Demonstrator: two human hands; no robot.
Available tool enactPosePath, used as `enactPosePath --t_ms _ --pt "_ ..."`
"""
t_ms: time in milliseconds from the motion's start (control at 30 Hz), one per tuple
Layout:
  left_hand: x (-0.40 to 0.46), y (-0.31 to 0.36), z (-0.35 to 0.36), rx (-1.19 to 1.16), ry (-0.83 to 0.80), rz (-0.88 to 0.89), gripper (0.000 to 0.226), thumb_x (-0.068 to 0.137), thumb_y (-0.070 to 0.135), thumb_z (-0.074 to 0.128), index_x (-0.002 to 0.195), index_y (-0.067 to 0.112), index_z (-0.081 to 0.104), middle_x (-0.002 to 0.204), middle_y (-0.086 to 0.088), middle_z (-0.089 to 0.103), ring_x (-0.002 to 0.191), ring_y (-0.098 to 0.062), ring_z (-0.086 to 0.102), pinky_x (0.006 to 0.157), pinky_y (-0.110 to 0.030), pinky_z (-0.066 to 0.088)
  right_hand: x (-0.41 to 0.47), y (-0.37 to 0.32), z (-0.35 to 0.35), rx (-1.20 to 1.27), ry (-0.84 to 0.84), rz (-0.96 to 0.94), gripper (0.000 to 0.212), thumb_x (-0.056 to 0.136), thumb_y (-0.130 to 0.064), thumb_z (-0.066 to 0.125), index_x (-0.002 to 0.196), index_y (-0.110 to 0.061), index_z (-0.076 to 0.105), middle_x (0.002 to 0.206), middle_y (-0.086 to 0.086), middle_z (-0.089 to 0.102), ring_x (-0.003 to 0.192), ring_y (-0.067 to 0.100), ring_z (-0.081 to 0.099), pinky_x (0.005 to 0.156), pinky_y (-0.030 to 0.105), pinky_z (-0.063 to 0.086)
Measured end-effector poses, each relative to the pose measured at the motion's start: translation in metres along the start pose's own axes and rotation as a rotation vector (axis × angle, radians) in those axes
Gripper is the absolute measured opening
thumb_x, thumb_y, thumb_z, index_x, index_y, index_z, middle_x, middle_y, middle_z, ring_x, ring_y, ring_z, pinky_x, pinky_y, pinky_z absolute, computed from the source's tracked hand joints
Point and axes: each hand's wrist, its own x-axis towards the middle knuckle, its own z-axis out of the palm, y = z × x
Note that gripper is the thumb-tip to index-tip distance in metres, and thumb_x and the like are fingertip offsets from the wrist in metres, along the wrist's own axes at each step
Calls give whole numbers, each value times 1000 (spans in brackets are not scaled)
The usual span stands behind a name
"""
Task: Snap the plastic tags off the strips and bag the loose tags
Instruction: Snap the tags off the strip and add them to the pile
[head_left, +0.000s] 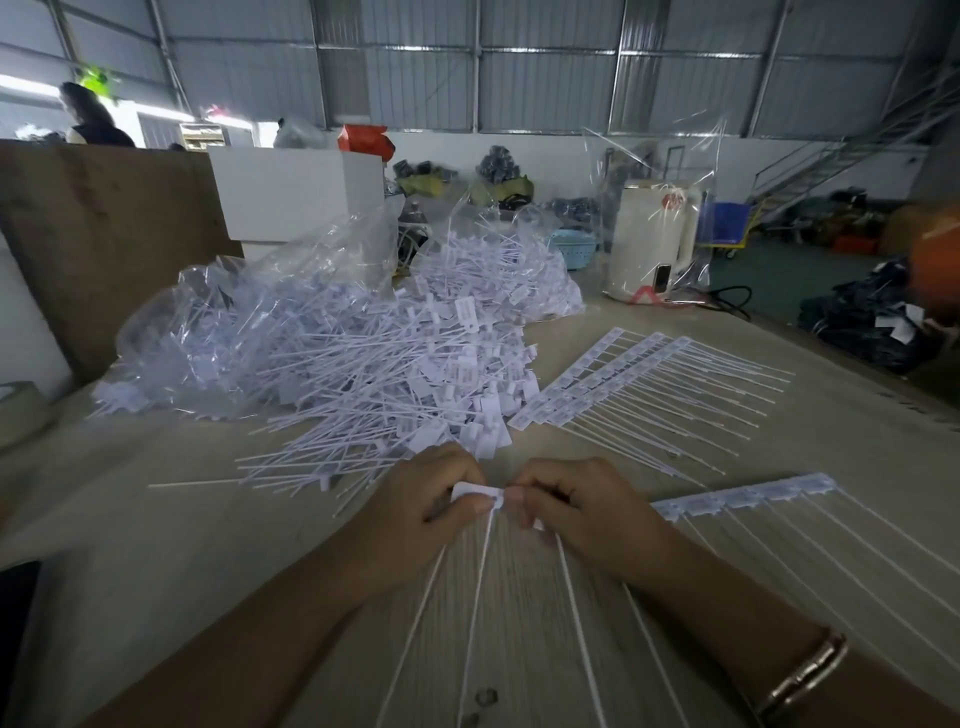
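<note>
Our left hand (426, 499) and right hand (576, 512) pinch one white tag (480, 494) between them, at the end of the strip (737, 499) running off right. Beyond our hands a heap of loose tags (374, 374) awaits bagging; uncut strips (623, 374) remain beyond our right hand.

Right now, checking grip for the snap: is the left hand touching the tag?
Touching. The head view shows the left hand pinching the white tag.
</note>
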Motion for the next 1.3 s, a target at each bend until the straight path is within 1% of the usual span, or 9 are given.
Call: enactPosePath --t_ms 167,300,500,600,700,833,1000,1167,1300 --pt "3 4 -3 -263 -3 -161 21 84 23 48 72 6 54 59 8 51 56 0 46 58 -16 34 0 -11 -2 311 24 15 17 91 -10 55 77 -14 64 65 1 64 50 14 58 54 26 49" --pt "1 3 -3 -508 1 -212 32 85 20 46 77 -10 48 70 -27 43 69 -19 42 66 -27 32 -1 -21 -2 547 13 26 21 92 -4 51 77 -10 64 63 0 64 48 15 57 44 14 42" --pt "1 2 5 -851 -7 -242 20 84 20 48 72 5 54 76 -17 49 77 -30 45 73 -44 31 0 -20 -1 699 -11 -29 20 86 -18 52 77 -11 69 66 4 67 50 20 59 43 21 44" --pt "1 -2 -5 -1086 44 -276 23 75 29 67 72 7 61 76 -20 52 75 -33 50 72 -42 45 -1 -10 -12 775 148 11 25 91 -18 51 75 -22 71 70 9 67 51 20 60 44 22 46" --pt "-5 -12 -13 -613 50 -290 18 78 26 59 73 9 64 72 -6 59 73 -13 56 69 -23 44 -5 0 -18 565 187 -13 13 86 -25 57 80 -29 68 73 0 66 56 13 59 51 21 48" --pt "1 -17 1 314 92 -89 18 86 23 55 85 11 68 81 6 57 77 -8 52 73 -30 38 -2 -2 6 97 94 -54 21 77 -29 74 86 -38 57 80 -13 60 66 6 57 60 22 47" --pt "4 -6 3 223 139 -56 50 89 46 33 73 10 65 72 4 56 74 -15 52 74 -40 41 2 -14 20 -3 84 -140 27 79 -28 70 95 -30 48 80 -11 59 71 3 58 60 23 46" --pt "7 -6 7 82 135 -111 51 77 51 40 57 6 52 57 1 51 62 -13 48 65 -30 35 -2 -17 7 6 10 -136 28 80 -33 66 103 -26 53 100 -15 62 96 -1 58 80 24 48" --pt "4 -9 6 158 165 -63 52 81 46 39 60 3 57 57 -1 54 62 -14 49 70 -35 37 -4 -10 -7 -270 17 -157 13 82 -30 59 91 -35 51 79 -24 50 72 -4 49 62 15 36"
